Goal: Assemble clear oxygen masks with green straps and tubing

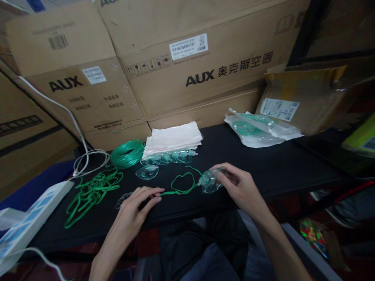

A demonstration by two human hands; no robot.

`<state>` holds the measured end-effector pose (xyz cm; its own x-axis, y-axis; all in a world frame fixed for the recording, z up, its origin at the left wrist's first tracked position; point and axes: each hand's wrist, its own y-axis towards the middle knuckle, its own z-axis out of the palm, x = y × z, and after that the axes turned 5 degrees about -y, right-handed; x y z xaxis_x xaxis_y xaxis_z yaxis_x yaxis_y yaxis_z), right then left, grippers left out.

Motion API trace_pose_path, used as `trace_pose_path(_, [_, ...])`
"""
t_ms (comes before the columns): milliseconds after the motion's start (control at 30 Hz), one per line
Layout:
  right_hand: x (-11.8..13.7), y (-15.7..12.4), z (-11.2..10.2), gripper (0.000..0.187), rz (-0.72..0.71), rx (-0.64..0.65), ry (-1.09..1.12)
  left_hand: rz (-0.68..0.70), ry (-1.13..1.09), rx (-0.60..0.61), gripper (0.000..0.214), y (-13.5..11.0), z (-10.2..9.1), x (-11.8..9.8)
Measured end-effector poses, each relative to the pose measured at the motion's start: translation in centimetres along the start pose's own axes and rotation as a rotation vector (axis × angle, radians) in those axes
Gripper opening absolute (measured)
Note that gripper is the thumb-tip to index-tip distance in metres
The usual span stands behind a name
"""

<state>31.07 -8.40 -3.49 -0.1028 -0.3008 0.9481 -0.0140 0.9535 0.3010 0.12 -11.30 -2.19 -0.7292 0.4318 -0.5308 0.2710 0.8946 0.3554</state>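
Observation:
My right hand [238, 184] is closed on a clear green-tinted plastic mask [209, 182] near the front edge of the black table [278, 168]. A green elastic strap [182, 187] runs from the mask in a loop toward my left hand [140, 203]. My left hand pinches the strap's free end, with fingers together, resting on the table beside another clear mask [123, 200]. A single mask [147, 172] and a row of several clear masks [170, 157] lie just beyond.
A pile of green straps [92, 192] and a coil of green tubing [127, 153] lie at left. White plastic bags [174, 138] are stacked mid-table; bagged masks [258, 130] sit at right. A white power strip [27, 222] and cardboard boxes [187, 58] border the table.

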Motion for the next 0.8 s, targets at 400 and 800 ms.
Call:
trace_pose_path(400, [0.2,0.7,0.6,0.027,0.081,-0.010,0.219,-0.046,-0.393,-0.131,0.018,2.6,1.9,-3.3])
trace_pose_path(800, [0.9,0.6,2.2,0.039,0.101,0.080,0.218,-0.049,-0.513,-0.150,0.013,5.1,5.8,-6.0])
